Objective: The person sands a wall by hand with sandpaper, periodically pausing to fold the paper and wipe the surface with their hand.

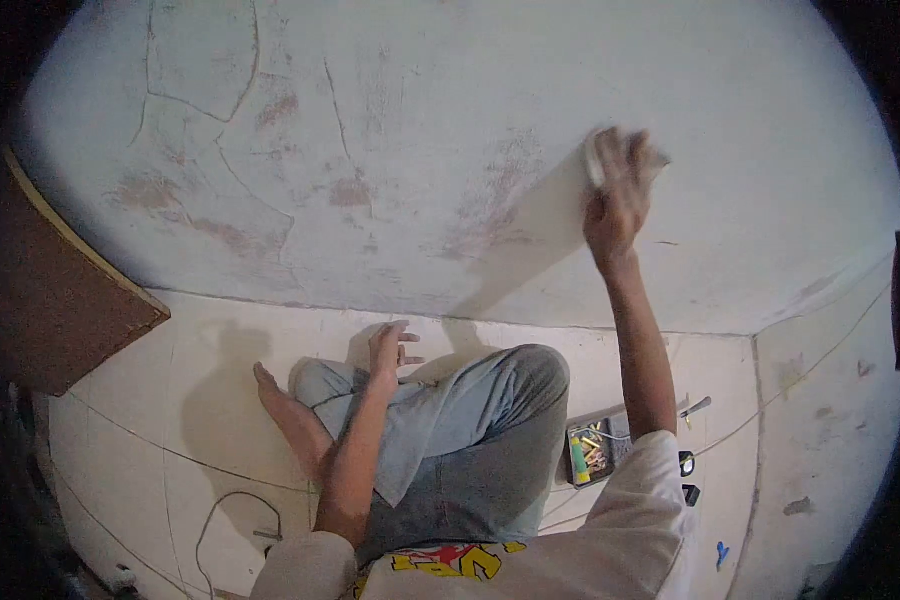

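Right hand [622,190] raised against the wall [420,150], motion-blurred; fingers closed over a pale pad [598,158], likely sandpaper or a sponge, exact kind hard to make out, pressed flat to the plaster at upper right. Left hand [390,348] rests on the raised knee, fingers loosely spread, gripping nothing. Fisheye edge blacks out all four corners; the person's torso is cut off at the bottom, only a white shirt with a yellow and red print showing. One bare foot [270,390] visible, the other hidden under the grey trousers. One small open box [592,452] on the floor just beside the right thigh, holding small mixed items too tiny to count, one green-and-yellow tube among them. One screwdriver-like tool [696,407] near it, two small dark objects [687,478] just beyond, identity unclear. One thin cable [232,505] looped on the floor at lower left. One brown board edge [60,300] at left, partly cut off. Wall: whitish plaster, cracked, several reddish-brown patches. Floor [170,400]: pale large tiles with dark joints, meeting a second wall at right corner
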A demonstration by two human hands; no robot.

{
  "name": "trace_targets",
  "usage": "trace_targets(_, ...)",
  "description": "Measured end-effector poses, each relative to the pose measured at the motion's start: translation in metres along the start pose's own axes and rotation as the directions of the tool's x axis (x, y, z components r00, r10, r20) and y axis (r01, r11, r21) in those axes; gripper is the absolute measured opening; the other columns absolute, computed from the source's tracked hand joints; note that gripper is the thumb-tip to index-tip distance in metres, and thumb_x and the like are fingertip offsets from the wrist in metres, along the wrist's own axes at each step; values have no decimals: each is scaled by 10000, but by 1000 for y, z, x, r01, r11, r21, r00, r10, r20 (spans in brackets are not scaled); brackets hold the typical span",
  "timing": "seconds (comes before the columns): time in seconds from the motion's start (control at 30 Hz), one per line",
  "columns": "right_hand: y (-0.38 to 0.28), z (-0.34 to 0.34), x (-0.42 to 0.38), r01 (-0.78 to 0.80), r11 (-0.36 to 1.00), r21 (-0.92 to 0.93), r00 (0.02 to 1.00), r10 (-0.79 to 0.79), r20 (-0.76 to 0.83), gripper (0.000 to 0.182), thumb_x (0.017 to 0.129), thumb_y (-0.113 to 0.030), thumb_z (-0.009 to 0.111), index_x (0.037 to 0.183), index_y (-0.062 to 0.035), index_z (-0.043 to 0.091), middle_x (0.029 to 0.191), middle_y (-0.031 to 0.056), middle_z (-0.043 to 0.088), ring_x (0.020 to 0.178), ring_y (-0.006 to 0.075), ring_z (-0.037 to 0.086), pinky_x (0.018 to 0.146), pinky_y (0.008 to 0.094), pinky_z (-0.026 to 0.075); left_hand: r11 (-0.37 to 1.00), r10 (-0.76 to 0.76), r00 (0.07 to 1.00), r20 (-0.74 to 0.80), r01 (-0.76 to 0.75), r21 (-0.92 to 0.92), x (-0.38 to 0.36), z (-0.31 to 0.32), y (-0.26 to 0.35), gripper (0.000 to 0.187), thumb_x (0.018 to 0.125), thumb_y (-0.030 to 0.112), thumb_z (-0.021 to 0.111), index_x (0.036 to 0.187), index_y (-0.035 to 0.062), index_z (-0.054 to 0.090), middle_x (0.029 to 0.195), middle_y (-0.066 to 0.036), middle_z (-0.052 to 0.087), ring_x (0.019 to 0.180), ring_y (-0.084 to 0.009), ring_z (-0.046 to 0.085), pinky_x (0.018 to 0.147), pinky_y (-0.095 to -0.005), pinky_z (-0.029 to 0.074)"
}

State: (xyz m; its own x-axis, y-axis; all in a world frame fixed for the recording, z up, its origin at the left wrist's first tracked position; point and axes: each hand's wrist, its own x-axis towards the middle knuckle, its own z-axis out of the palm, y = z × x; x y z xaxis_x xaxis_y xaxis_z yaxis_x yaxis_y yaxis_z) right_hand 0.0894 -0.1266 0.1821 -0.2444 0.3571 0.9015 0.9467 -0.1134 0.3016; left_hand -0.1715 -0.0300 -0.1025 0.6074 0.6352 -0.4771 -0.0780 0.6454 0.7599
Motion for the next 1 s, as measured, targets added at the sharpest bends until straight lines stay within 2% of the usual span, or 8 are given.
trace_targets(0.13,-20,5,-2,-71,994,-84,997,69,-26,407,858,-16,492,1263,-38,525,1354,107,481,1343,310,319,1112,507,242,999,27,1000,11,-27,-32,7,-6,-9,397,832,259,573,1109,-20,518,901,-163,597,499,-121,423,562,-376,590)
trace_targets(0.37,-33,1,-87,131,990,43,834,-134,536,410,894,-79,466,1302,-59,496,1376,77,467,1353,278,314,1109,464,258,1000,7,1000,-1,-7,-3,0,1,3,394,833,261,571,1108,-17,529,912,-162,589,486,-119,414,571,-374,591)
trace_targets(0.43,-4,-1,-66,26,992,122,893,-78,442,344,902,-63,471,1235,-5,536,1331,160,498,1332,332,344,1107,501,222,999,-16,1000,-4,16,35,-3,1,6,396,833,258,573,1108,-23,525,913,-165,586,453,-108,390,577,-382,590)
trace_targets(0.5,16,0,-11,-5,994,-106,1000,2,-28,334,908,-27,460,1232,-1,539,1332,159,496,1333,348,333,1104,487,236,1000,-2,1000,-2,2,10,-2,1,4,393,834,253,574,1104,-27,525,912,-166,587,441,-103,380,581,-385,590)
trace_targets(0.6,8,-5,43,-121,991,-60,957,101,-272,374,897,29,444,1262,-9,522,1364,158,460,1347,377,281,1107,497,216,1000,5,1000,-9,-5,-12,1,-2,-1,390,833,247,580,1097,-34,523,912,-169,587,428,-97,370,588,-388,592)
trace_targets(0.73,-16,13,-48,-55,998,-14,989,56,137,356,927,-127,446,1261,-38,530,1375,126,461,1341,365,311,1122,533,140,999,28,1000,-2,-28,-30,-2,0,2,393,831,242,589,1099,-34,512,901,-169,588,412,-96,361,581,-387,591)
trace_targets(0.83,-43,2,-108,217,975,-55,796,-144,588,387,889,-228,507,1257,-115,534,1366,57,478,1334,258,351,1121,484,258,1000,24,1000,-18,-25,-10,3,-1,-4,398,830,246,589,1102,-33,511,884,-168,590,403,-95,358,563,-385,589)
trace_targets(1.0,0,-8,-63,252,952,-172,910,-173,377,408,853,-148,557,1260,-158,540,1360,17,488,1377,254,266,1148,519,141,1000,14,1000,-11,-14,-7,3,1,-1,339,830,230,570,1057,-20,530,830,-152,605,391,-84,355,511,-372,582)
